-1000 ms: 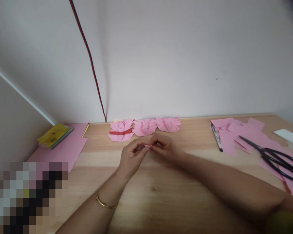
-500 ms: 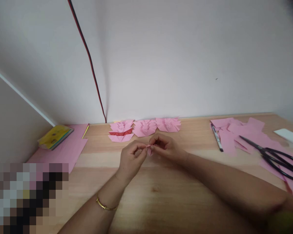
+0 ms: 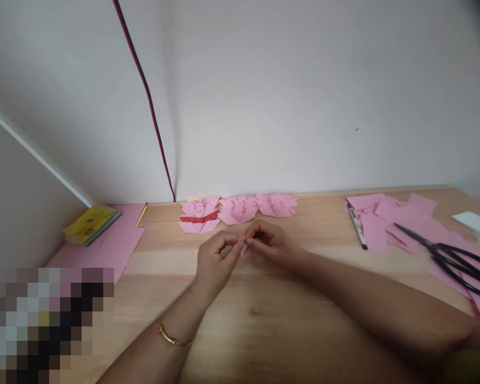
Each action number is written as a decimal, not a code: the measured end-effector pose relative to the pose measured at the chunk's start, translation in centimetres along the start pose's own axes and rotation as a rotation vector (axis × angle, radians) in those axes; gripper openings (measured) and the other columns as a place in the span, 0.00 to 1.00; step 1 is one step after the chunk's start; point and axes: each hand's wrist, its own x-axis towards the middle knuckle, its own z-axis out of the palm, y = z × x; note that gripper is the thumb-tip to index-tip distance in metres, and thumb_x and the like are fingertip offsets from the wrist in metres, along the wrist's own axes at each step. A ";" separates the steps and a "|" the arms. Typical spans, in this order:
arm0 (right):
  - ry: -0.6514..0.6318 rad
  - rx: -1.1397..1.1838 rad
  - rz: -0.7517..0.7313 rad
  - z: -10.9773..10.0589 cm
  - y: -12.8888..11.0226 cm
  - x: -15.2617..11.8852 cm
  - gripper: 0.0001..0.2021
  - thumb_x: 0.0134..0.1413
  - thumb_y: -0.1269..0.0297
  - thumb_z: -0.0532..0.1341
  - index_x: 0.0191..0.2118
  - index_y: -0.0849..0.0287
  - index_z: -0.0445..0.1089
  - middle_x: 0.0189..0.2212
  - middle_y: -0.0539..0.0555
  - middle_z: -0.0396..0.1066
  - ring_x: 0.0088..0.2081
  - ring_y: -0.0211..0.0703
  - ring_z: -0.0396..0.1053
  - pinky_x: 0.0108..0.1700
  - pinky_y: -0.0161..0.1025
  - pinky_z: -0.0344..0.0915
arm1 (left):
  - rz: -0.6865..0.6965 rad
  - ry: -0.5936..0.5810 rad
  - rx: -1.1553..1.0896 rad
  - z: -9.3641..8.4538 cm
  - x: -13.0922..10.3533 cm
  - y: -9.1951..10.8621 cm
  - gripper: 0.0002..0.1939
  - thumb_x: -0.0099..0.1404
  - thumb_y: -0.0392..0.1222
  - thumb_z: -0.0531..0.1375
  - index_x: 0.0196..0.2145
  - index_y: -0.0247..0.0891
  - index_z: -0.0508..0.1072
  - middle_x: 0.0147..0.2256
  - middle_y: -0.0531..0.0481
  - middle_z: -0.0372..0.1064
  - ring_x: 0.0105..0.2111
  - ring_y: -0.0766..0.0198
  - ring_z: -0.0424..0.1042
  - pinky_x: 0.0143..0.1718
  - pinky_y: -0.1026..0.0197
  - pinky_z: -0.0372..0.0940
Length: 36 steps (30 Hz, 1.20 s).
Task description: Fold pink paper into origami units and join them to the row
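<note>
Wall: a plain pale grey-white wall [image 3: 264, 96] fills the upper frame.
Table: a light wood-grained table [image 3: 240, 325] spans the lower frame.
Paper sheets: flat pink paper sheets [image 3: 116, 246] lie at left.
Paper scraps: overlapping cut pink paper pieces [image 3: 374, 229] lie at right.
Folded row: pleated pink paper pieces [image 3: 237, 209] sit at centre near the wall, a red folded strip [image 3: 199, 218] among those at its left end.
Scissors: black long-handled metal scissors [image 3: 436, 249] rest on the scraps.
Hands: at centre, the left hand [image 3: 215, 264] and right hand [image 3: 274, 242] nearly meet, each pinching the same paper between thumb and fingers.
Packet: a yellow plastic-wrapped packet [image 3: 91, 224] lies on the sheets.
Marker: a white-and-black marker [image 3: 357, 226] lies beside the scraps.
Held piece: a small folded pink paper piece [image 3: 244, 249], partly hidden by fingertips, is at mid-frame.
</note>
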 end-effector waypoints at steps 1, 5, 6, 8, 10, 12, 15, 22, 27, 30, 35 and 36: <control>0.012 -0.014 -0.005 0.0 0.0 0.0 0.07 0.57 0.61 0.59 0.33 0.59 0.64 0.28 0.53 0.71 0.30 0.38 0.70 0.32 0.35 0.65 | -0.003 0.002 0.000 0.0 0.0 0.0 0.05 0.60 0.40 0.61 0.29 0.37 0.73 0.28 0.52 0.72 0.28 0.68 0.70 0.33 0.67 0.65; 0.040 -0.077 0.010 0.0 0.2 -0.1 0.08 0.57 0.59 0.59 0.33 0.59 0.64 0.27 0.52 0.70 0.28 0.37 0.68 0.31 0.35 0.64 | -0.053 -0.004 -0.038 0.2 -0.1 -0.2 0.04 0.59 0.40 0.61 0.31 0.37 0.72 0.29 0.51 0.72 0.29 0.68 0.70 0.33 0.67 0.65; 0.040 -0.079 0.018 0.0 0.4 -0.1 0.09 0.57 0.58 0.59 0.33 0.59 0.64 0.27 0.52 0.69 0.28 0.37 0.67 0.31 0.35 0.64 | -0.075 0.002 -0.072 0.3 -0.2 -0.3 0.05 0.59 0.40 0.61 0.33 0.37 0.72 0.30 0.51 0.72 0.30 0.68 0.71 0.34 0.67 0.65; 0.045 -0.084 0.024 -0.1 0.6 -0.2 0.10 0.57 0.57 0.58 0.33 0.59 0.64 0.27 0.52 0.69 0.28 0.37 0.67 0.31 0.36 0.64 | -0.117 0.026 -0.152 0.6 -0.3 -0.7 0.11 0.58 0.41 0.63 0.39 0.38 0.69 0.32 0.51 0.71 0.32 0.67 0.71 0.35 0.66 0.66; 0.052 -0.096 0.015 -0.1 0.8 -0.2 0.10 0.57 0.56 0.58 0.33 0.59 0.64 0.27 0.52 0.68 0.28 0.37 0.67 0.31 0.36 0.64 | -0.133 0.040 -0.198 0.8 -0.4 -1.1 0.17 0.57 0.41 0.63 0.44 0.39 0.67 0.33 0.50 0.70 0.33 0.67 0.71 0.35 0.66 0.66; 0.054 -0.099 0.007 0.0 0.7 -0.2 0.11 0.57 0.56 0.58 0.33 0.59 0.64 0.27 0.52 0.68 0.28 0.37 0.66 0.31 0.36 0.64 | -0.132 0.038 -0.196 0.9 -0.5 -1.3 0.19 0.56 0.41 0.64 0.45 0.40 0.66 0.33 0.51 0.70 0.32 0.67 0.71 0.36 0.65 0.66; 0.060 -0.090 0.009 0.1 0.4 -0.1 0.11 0.57 0.55 0.59 0.32 0.58 0.63 0.27 0.51 0.67 0.28 0.37 0.65 0.30 0.35 0.64 | -0.142 0.038 -0.209 1.0 -0.5 -1.4 0.18 0.56 0.41 0.63 0.44 0.40 0.66 0.33 0.51 0.69 0.32 0.67 0.70 0.35 0.65 0.65; 0.066 -0.127 -0.008 0.2 0.0 0.0 0.10 0.57 0.57 0.59 0.32 0.58 0.62 0.27 0.51 0.66 0.28 0.36 0.63 0.31 0.35 0.62 | -0.207 0.018 -0.282 1.0 -0.3 -1.0 0.12 0.57 0.41 0.63 0.39 0.38 0.68 0.30 0.52 0.66 0.29 0.69 0.67 0.32 0.67 0.63; 0.071 -0.141 -0.028 0.2 0.0 0.0 0.09 0.57 0.59 0.59 0.32 0.59 0.62 0.26 0.50 0.64 0.28 0.36 0.62 0.31 0.34 0.60 | -0.239 0.005 -0.329 0.9 -0.3 -0.8 0.12 0.57 0.42 0.63 0.37 0.37 0.68 0.28 0.53 0.67 0.28 0.69 0.67 0.31 0.67 0.62; 0.067 -0.141 -0.022 0.3 0.0 -0.1 0.10 0.57 0.58 0.59 0.31 0.59 0.62 0.26 0.50 0.65 0.28 0.36 0.61 0.30 0.34 0.59 | -0.240 -0.020 -0.351 0.8 -0.2 -0.6 0.11 0.57 0.42 0.63 0.37 0.37 0.68 0.29 0.52 0.69 0.28 0.69 0.68 0.31 0.67 0.62; 0.076 -0.150 -0.042 0.4 0.1 -0.1 0.09 0.58 0.59 0.58 0.32 0.58 0.62 0.26 0.50 0.65 0.28 0.36 0.61 0.30 0.34 0.59 | -0.276 -0.079 -0.349 0.9 0.0 -0.7 0.13 0.58 0.45 0.62 0.39 0.37 0.69 0.28 0.53 0.67 0.28 0.69 0.66 0.31 0.67 0.60; 0.085 -0.158 -0.045 0.4 0.1 0.0 0.08 0.57 0.59 0.59 0.32 0.58 0.62 0.27 0.50 0.65 0.28 0.36 0.61 0.30 0.34 0.59 | -0.282 -0.112 -0.335 0.9 0.1 -0.7 0.12 0.58 0.46 0.62 0.37 0.37 0.70 0.27 0.53 0.66 0.27 0.69 0.65 0.30 0.67 0.60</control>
